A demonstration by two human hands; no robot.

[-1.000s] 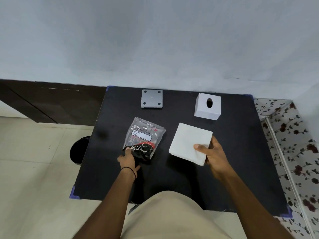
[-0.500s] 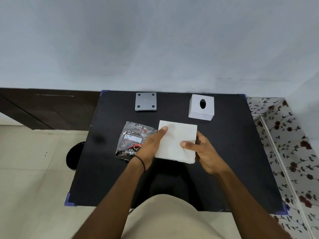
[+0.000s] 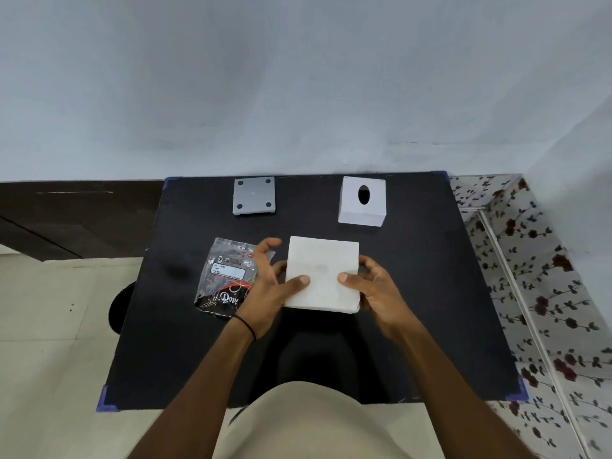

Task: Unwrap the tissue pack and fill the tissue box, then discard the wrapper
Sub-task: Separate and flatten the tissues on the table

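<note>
Tissues, a white stack (image 3: 323, 273), sit gripped between both hands, left hand (image 3: 269, 286) and right hand (image 3: 376, 289) closed on opposite edges, above the desk (image 3: 430, 293); the empty wrapper (image 3: 225, 276) lies just left.

**Soft, even light; wide-angle bend at the edges**

Diffuse light, moderately bright, with no hard glare. A soft shadow pools on the black bench (image 3: 430, 293) below the tissue stack (image 3: 323, 273). The wall (image 3: 298, 77) vignettes darker upward. Straight lines bow outward; detail is slightly soft.

A white tissue stack (image 3: 323, 273) and white tissue box (image 3: 362, 202) are seen on a black surface (image 3: 414, 293). The clear wrapper (image 3: 225, 276) is printed black and red; the grey base plate (image 3: 254, 196) is marked by four dark dots.
</note>
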